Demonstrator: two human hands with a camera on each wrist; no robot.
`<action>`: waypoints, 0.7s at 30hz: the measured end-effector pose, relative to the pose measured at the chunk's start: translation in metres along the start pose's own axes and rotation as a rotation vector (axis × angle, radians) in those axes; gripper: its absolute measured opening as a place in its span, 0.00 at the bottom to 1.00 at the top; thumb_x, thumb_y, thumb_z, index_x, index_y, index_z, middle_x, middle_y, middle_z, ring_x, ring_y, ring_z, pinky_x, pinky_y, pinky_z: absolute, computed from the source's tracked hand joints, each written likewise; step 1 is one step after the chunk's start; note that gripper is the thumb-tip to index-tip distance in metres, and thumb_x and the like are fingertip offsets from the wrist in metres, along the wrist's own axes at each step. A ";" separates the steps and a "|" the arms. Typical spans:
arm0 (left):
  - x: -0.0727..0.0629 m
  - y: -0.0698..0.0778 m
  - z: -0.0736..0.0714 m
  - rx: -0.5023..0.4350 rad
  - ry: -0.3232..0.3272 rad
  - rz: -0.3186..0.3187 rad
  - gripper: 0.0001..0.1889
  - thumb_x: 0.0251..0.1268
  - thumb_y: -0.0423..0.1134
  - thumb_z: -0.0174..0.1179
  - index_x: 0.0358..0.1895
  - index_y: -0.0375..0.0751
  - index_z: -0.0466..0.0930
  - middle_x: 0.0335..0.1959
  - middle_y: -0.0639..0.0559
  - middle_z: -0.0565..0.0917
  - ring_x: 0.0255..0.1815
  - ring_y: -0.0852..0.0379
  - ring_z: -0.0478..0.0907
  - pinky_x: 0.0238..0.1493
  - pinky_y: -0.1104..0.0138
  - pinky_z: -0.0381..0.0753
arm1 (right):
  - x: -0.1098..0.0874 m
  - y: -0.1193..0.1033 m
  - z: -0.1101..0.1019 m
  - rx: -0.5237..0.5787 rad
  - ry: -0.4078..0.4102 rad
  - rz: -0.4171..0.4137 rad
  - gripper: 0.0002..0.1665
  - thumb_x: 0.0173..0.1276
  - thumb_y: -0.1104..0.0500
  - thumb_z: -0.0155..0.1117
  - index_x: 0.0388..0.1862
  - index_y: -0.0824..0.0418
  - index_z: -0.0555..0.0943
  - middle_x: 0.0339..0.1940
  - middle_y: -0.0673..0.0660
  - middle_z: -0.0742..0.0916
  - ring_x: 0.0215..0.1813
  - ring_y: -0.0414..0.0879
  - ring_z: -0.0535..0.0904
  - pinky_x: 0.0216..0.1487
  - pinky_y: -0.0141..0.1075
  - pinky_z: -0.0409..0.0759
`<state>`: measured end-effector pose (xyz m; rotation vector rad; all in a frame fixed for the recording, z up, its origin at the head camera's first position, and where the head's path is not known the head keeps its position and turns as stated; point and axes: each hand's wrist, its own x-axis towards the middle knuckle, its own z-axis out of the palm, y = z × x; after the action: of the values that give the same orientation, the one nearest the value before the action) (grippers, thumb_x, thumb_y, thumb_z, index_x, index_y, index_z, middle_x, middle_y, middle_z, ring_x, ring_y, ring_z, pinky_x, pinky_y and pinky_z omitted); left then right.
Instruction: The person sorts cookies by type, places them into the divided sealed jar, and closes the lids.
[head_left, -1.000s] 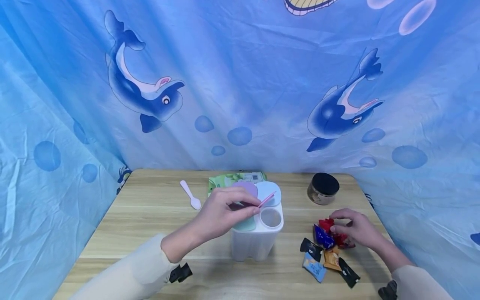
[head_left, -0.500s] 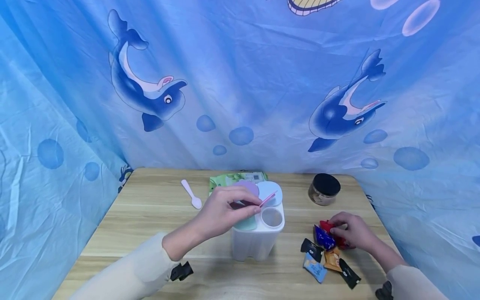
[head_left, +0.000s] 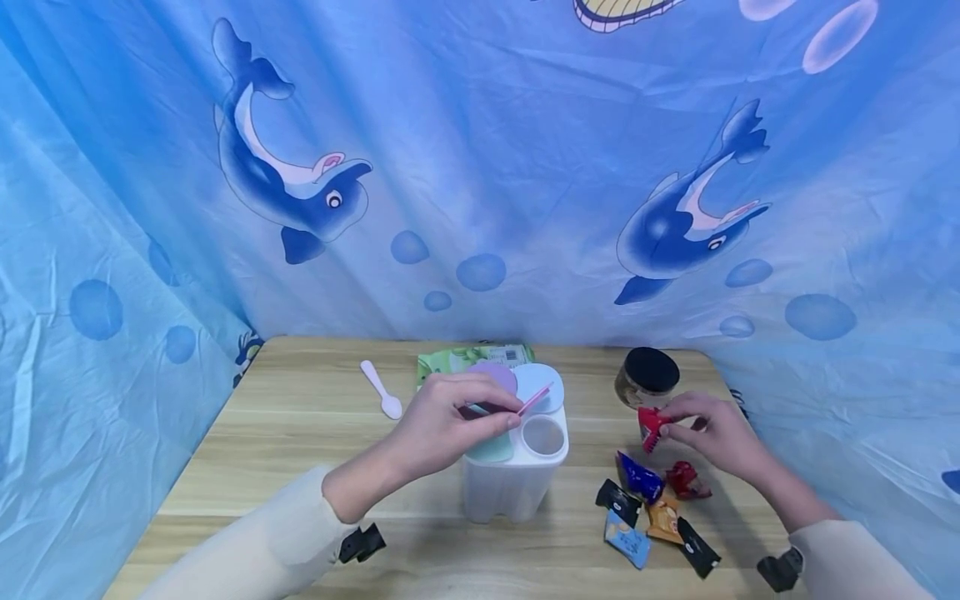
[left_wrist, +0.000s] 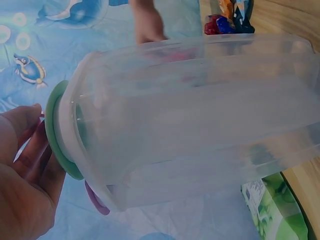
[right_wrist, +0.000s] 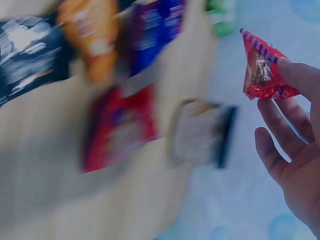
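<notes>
My left hand [head_left: 457, 417] pinches a thin pink lid [head_left: 537, 397], seen edge-on, above the clear four-part storage container [head_left: 510, 492]. Beside the lid, one round opening [head_left: 542, 436] is uncovered; purple [head_left: 495, 377], blue [head_left: 542, 379] and green [head_left: 491, 450] lids cover the others. In my right hand [head_left: 716, 433] is a small red triangular snack packet [right_wrist: 262, 70], pinched between thumb and fingers and lifted off the table. Below it lie another red packet [head_left: 686, 481], a dark blue packet [head_left: 640, 477], an orange one [head_left: 663, 519], a light blue one [head_left: 627, 538] and two black ones [head_left: 698, 547].
A jar with a black lid [head_left: 649, 377] stands at the back right, just beyond my right hand. Behind the container lies a green package [head_left: 442, 360]. A pale pink spoon [head_left: 382, 392] rests to the left on the wooden table [head_left: 285, 433]. A blue curtain surrounds the table.
My right hand has picked up one red packet from the pile and raised it away toward the jar. The dark blue packet has shifted slightly. My left hand stays in place with the pink lid.
</notes>
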<state>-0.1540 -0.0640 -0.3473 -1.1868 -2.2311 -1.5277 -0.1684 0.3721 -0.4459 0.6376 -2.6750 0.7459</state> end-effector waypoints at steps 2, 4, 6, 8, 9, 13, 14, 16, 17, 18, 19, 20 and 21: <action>0.000 0.001 0.000 -0.005 -0.004 -0.012 0.07 0.61 0.35 0.74 0.41 0.48 0.92 0.37 0.61 0.90 0.41 0.64 0.85 0.36 0.68 0.89 | 0.008 -0.014 -0.009 0.013 0.038 -0.048 0.16 0.59 0.65 0.79 0.42 0.47 0.90 0.43 0.46 0.90 0.41 0.32 0.83 0.31 0.29 0.82; 0.000 0.002 0.000 -0.007 -0.004 -0.019 0.07 0.61 0.35 0.74 0.41 0.48 0.92 0.37 0.61 0.90 0.40 0.65 0.85 0.36 0.67 0.89 | 0.016 -0.029 -0.017 0.023 0.072 -0.095 0.19 0.57 0.67 0.80 0.43 0.46 0.90 0.44 0.46 0.89 0.41 0.32 0.82 0.33 0.27 0.82; 0.001 0.002 -0.001 -0.006 -0.003 -0.023 0.06 0.61 0.35 0.74 0.41 0.48 0.92 0.37 0.61 0.90 0.40 0.65 0.85 0.35 0.67 0.89 | 0.024 -0.046 -0.024 0.044 0.091 -0.129 0.21 0.57 0.68 0.80 0.44 0.45 0.89 0.46 0.45 0.89 0.42 0.33 0.82 0.36 0.24 0.81; 0.001 0.003 -0.001 -0.009 -0.003 -0.026 0.07 0.61 0.35 0.74 0.41 0.48 0.92 0.36 0.61 0.90 0.39 0.65 0.85 0.35 0.68 0.89 | 0.030 -0.063 -0.029 0.070 0.108 -0.157 0.23 0.56 0.69 0.80 0.45 0.44 0.89 0.47 0.43 0.88 0.42 0.34 0.81 0.38 0.24 0.80; 0.001 0.003 -0.001 -0.012 -0.002 -0.025 0.06 0.61 0.35 0.74 0.41 0.47 0.92 0.36 0.60 0.90 0.39 0.65 0.85 0.35 0.68 0.89 | 0.033 -0.072 -0.032 0.079 0.115 -0.177 0.24 0.56 0.69 0.80 0.46 0.44 0.89 0.48 0.43 0.88 0.41 0.34 0.81 0.39 0.23 0.80; 0.001 0.003 0.000 -0.023 -0.004 -0.033 0.06 0.61 0.34 0.74 0.41 0.47 0.92 0.36 0.58 0.90 0.38 0.65 0.85 0.35 0.68 0.89 | 0.042 -0.107 -0.040 0.126 0.143 -0.252 0.26 0.53 0.71 0.80 0.47 0.46 0.89 0.48 0.45 0.88 0.45 0.35 0.82 0.42 0.24 0.79; 0.001 0.002 0.000 -0.029 -0.003 -0.037 0.06 0.61 0.34 0.74 0.41 0.46 0.92 0.36 0.56 0.90 0.38 0.65 0.85 0.35 0.68 0.89 | 0.044 -0.115 -0.040 0.141 0.156 -0.284 0.27 0.51 0.72 0.81 0.47 0.48 0.90 0.48 0.46 0.89 0.46 0.36 0.83 0.42 0.23 0.79; 0.000 0.002 0.000 -0.037 -0.001 -0.045 0.07 0.61 0.33 0.73 0.41 0.46 0.92 0.36 0.54 0.90 0.37 0.65 0.86 0.35 0.68 0.89 | 0.047 -0.128 -0.040 0.171 0.179 -0.343 0.28 0.49 0.73 0.81 0.46 0.49 0.90 0.48 0.49 0.89 0.49 0.38 0.83 0.45 0.22 0.80; 0.000 0.002 0.000 -0.040 0.000 -0.051 0.07 0.61 0.33 0.73 0.41 0.47 0.92 0.36 0.53 0.90 0.37 0.65 0.86 0.35 0.68 0.89 | 0.049 -0.134 -0.039 0.184 0.190 -0.369 0.28 0.48 0.73 0.81 0.46 0.50 0.90 0.48 0.49 0.89 0.50 0.38 0.84 0.46 0.22 0.80; 0.000 0.002 0.000 -0.044 0.001 -0.056 0.07 0.61 0.33 0.73 0.41 0.47 0.92 0.36 0.53 0.90 0.36 0.65 0.86 0.34 0.68 0.89 | 0.050 -0.139 -0.038 0.204 0.200 -0.402 0.28 0.47 0.74 0.81 0.46 0.51 0.90 0.47 0.51 0.89 0.50 0.39 0.84 0.47 0.22 0.80; -0.001 0.002 0.000 -0.047 0.002 -0.062 0.06 0.62 0.33 0.73 0.41 0.47 0.92 0.36 0.53 0.90 0.36 0.65 0.86 0.35 0.68 0.89 | 0.052 -0.143 -0.036 0.225 0.210 -0.431 0.28 0.47 0.74 0.80 0.47 0.52 0.90 0.47 0.52 0.89 0.50 0.40 0.84 0.47 0.22 0.81; -0.001 0.002 0.000 -0.048 0.002 -0.065 0.06 0.62 0.33 0.72 0.41 0.47 0.92 0.37 0.52 0.90 0.36 0.65 0.86 0.35 0.67 0.89 | 0.054 -0.147 -0.034 0.244 0.215 -0.453 0.27 0.48 0.73 0.80 0.47 0.53 0.90 0.47 0.53 0.89 0.50 0.41 0.84 0.47 0.23 0.81; -0.001 0.002 0.000 -0.047 0.003 -0.069 0.06 0.62 0.33 0.72 0.41 0.47 0.92 0.37 0.53 0.90 0.36 0.65 0.86 0.35 0.67 0.89 | 0.055 -0.151 -0.032 0.254 0.217 -0.465 0.26 0.50 0.72 0.80 0.48 0.53 0.90 0.47 0.53 0.89 0.50 0.41 0.84 0.48 0.23 0.81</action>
<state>-0.1521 -0.0640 -0.3463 -1.1309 -2.2685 -1.6149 -0.1371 0.2551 -0.3357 1.1205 -2.1340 0.9569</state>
